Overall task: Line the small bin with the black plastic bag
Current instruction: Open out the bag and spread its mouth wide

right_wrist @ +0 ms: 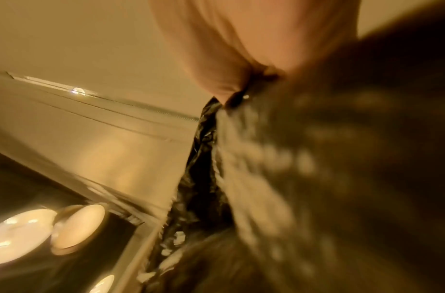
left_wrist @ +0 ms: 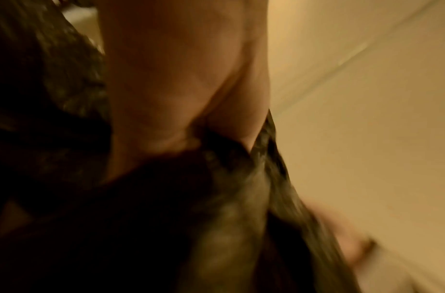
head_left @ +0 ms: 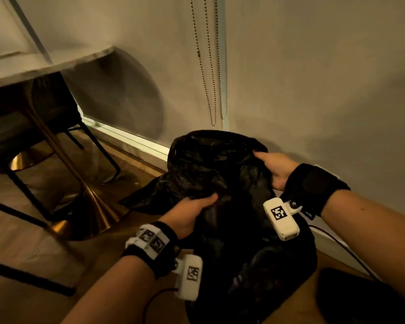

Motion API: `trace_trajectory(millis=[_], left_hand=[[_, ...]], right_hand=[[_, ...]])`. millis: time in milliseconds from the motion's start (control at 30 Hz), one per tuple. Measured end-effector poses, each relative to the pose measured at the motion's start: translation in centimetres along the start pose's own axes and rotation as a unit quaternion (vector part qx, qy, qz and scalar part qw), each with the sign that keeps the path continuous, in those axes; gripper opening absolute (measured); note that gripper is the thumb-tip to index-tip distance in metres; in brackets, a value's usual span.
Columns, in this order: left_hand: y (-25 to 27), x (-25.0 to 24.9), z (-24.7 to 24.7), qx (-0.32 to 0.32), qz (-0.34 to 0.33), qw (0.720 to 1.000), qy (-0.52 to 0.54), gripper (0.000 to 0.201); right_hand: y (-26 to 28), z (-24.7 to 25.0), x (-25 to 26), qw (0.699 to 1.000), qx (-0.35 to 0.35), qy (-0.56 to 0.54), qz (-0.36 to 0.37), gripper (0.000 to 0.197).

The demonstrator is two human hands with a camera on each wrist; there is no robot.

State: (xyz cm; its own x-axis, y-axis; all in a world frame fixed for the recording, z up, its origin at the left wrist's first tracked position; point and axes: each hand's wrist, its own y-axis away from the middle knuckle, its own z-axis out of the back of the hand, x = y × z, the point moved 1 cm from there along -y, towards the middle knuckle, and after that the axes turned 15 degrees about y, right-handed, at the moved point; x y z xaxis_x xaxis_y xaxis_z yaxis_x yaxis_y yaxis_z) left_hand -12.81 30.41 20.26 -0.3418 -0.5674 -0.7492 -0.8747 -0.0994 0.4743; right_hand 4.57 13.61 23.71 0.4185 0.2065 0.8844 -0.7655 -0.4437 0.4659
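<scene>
The left hand (head_left: 192, 212) gripped the near edge of the black bag (head_left: 215, 167); the right hand (head_left: 275, 169) pinched its far edge beside the wall (head_left: 313, 90).

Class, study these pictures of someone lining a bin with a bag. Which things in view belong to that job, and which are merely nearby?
Part of the job:
black plastic bag
left hand, gripping the bag
right hand, gripping the bag
The bin itself cannot be made out under the bag.

Merely nearby:
table
chair
blind chains
</scene>
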Motion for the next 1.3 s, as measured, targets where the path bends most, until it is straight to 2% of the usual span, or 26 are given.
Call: trace_trajectory(millis=[100, 133, 200, 233, 300, 367, 400, 467, 533, 633, 667, 733, 767, 800, 833, 900, 933, 967, 1000, 1033, 1067, 1133, 1167, 1200, 1267, 1300], left_hand=[[1.2, -3.9, 4.2, -0.041, -0.062, 0.997, 0.011, 0.026], [1.8, -5.0, 6.0, -0.052, -0.063, 0.996, 0.017, 0.027], [3.1, -6.9, 8.6, -0.064, -0.030, 0.996, 0.047, 0.042], [3.6, -7.8, 8.9, -0.055, -0.040, 0.996, 0.064, 0.050], [3.9, -9.2, 7.9, -0.023, -0.124, 0.987, 0.096, 0.077], [3.8, -9.6, 5.1, 0.000, -0.199, 0.979, 0.051, 0.107], [3.7, -9.5, 3.3, 0.014, -0.209, 0.978, 0.018, 0.112], [3.2, -8.7, -0.4, 0.040, -0.182, 0.981, -0.054, 0.107], [2.5, -7.7, -3.0, 0.038, -0.148, 0.980, -0.131, 0.096], [1.1, -6.2, -4.8, -0.027, -0.140, 0.970, -0.198, 0.073], [0.7, -5.9, -4.9, -0.039, -0.142, 0.967, -0.206, 0.063], [0.5, -6.4, -4.1, -0.076, -0.163, 0.961, -0.208, 0.040], [0.8, -7.0, -3.6, -0.094, -0.166, 0.960, -0.203, 0.034], [1.2, -7.7, -3.1, -0.101, -0.159, 0.962, -0.197, 0.031], [1.7, -8.4, -2.9, -0.091, -0.146, 0.966, -0.193, 0.029], [2.8, -9.0, -3.0, -0.039, -0.107, 0.973, -0.200, 0.020], [3.4, -9.1, -3.6, -0.009, -0.087, 0.974, -0.210, 0.013], [3.9, -8.9, -4.4, 0.019, -0.069, 0.972, -0.224, 0.008], [4.1, -8.6, -5.1, 0.046, -0.057, 0.968, -0.240, 0.008], [4.1, -8.3, -5.8, 0.067, -0.054, 0.963, -0.256, 0.010], [4.2, -7.9, -6.5, 0.074, -0.058, 0.959, -0.267, 0.013], [4.2, -7.8, -6.7, 0.070, -0.079, 0.959, -0.263, 0.019], [4.1, -8.1, -6.3, 0.065, -0.089, 0.961, -0.255, 0.023], [4.3, -8.5, -5.5, 0.056, -0.096, 0.961, -0.253, 0.027], [4.9, -9.9, -2.9, 0.040, -0.101, 0.956, -0.274, 0.042], [5.6, -10.6, -1.1, 0.041, -0.094, 0.956, -0.277, 0.060]], right_hand=[[-0.3, 5.6, -0.5, 0.997, -0.075, 0.025, -0.003, 0.042], [0.0, 7.3, -0.5, 0.995, -0.092, 0.026, -0.010, 0.039], [1.8, 9.0, -0.1, 0.995, -0.095, 0.011, -0.019, 0.034], [2.5, 9.0, 0.1, 0.996, -0.085, 0.000, -0.020, 0.035], [3.8, 7.4, 0.8, 0.998, -0.057, -0.012, -0.006, 0.036], [4.9, 4.7, 1.6, 0.998, -0.012, -0.051, 0.018, 0.042], [5.6, 3.3, 2.1, 0.997, 0.022, -0.071, 0.036, 0.046], [6.6, 0.6, 2.8, 0.991, 0.093, -0.071, 0.063, 0.051], [7.3, -1.9, 2.8, 0.983, 0.171, -0.038, 0.062, 0.064], [7.2, -3.9, 2.1, 0.965, 0.257, 0.012, 0.046, 0.082], [7.3, -3.9, 2.1, 0.966, 0.252, 0.023, 0.047, 0.081], [7.2, -3.0, 2.2, 0.975, 0.206, 0.042, 0.070, 0.067], [7.2, -2.1, 2.1, 0.977, 0.171, 0.067, 0.109, 0.059], [7.2, -1.1, 2.0, 0.970, 0.138, 0.113, 0.165, 0.061], [7.1, -0.1, 1.9, 0.948, 0.106, 0.198, 0.226, 0.078], [7.6, 0.2, 1.7, 0.868, 0.093, 0.375, 0.312, 0.117], [7.9, -0.5, 1.5, 0.840, 0.119, 0.411, 0.335, 0.131], [7.7, -1.4, 1.2, 0.826, 0.149, 0.413, 0.354, 0.139], [7.6, -2.4, 1.0, 0.813, 0.170, 0.410, 0.377, 0.140], [7.3, -3.4, 0.8, 0.801, 0.163, 0.413, 0.400, 0.132], [7.0, -4.2, 0.5, 0.799, 0.144, 0.415, 0.411, 0.112], [6.6, -4.6, 0.2, 0.824, 0.098, 0.412, 0.376, 0.050], [6.2, -4.2, 0.2, 0.841, 0.074, 0.408, 0.348, 0.025], [5.9, -3.8, 0.0, 0.858, 0.047, 0.397, 0.322, 0.016], [5.4, -2.4, 0.0, 0.882, -0.037, 0.378, 0.278, 0.027], [5.3, -1.8, 0.1, 0.894, -0.077, 0.357, 0.261, 0.031]])
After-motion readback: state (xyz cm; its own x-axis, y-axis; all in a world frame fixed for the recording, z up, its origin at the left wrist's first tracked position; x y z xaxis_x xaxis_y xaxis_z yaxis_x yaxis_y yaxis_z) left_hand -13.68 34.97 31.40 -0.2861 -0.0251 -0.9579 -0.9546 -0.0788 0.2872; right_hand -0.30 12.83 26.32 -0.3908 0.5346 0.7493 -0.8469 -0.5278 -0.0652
